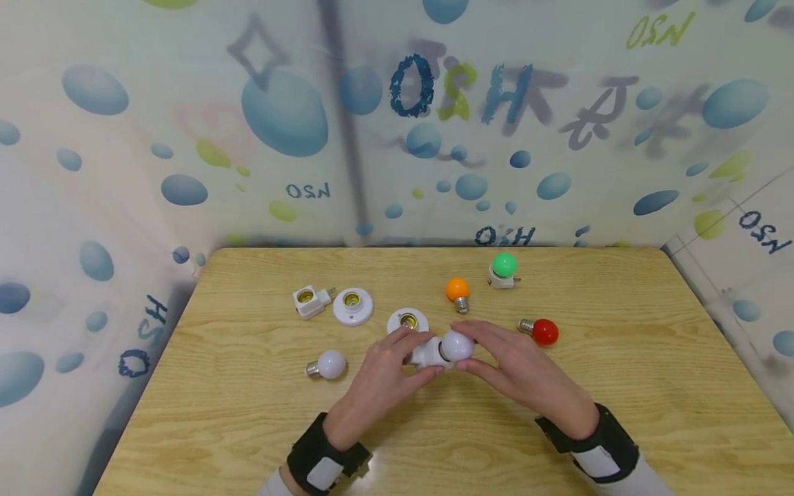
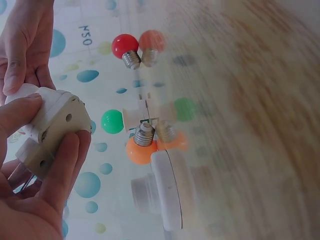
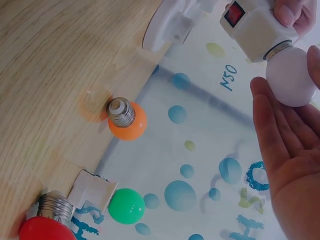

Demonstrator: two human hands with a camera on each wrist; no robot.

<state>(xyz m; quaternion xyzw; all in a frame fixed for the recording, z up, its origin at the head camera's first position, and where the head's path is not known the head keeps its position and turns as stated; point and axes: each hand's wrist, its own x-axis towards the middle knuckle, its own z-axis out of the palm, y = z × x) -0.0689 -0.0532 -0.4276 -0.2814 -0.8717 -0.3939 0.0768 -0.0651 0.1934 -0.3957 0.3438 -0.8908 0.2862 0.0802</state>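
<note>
My left hand (image 1: 386, 372) grips a white plug-in lamp socket (image 3: 260, 32) by its body, above the table's middle. A red rocker switch (image 3: 234, 15) shows on the socket in the right wrist view. Seated in the socket's mouth is a white light bulb (image 1: 457, 346), its metal base mostly hidden. Thumb and fingers of my right hand (image 1: 527, 365) hold the bulb's globe from the right. Just beyond the left hand, a round white lamp holder (image 1: 394, 319) lies partly covered by the fingers.
On the wooden table (image 1: 248, 427) lie another white bulb (image 1: 331, 364), an orange bulb (image 1: 457, 288) and a red bulb (image 1: 546, 332). A green bulb (image 1: 504, 264) sits in a plug-in socket at the back. Back left are a square plug-in socket (image 1: 308, 308) and a round holder (image 1: 353, 316).
</note>
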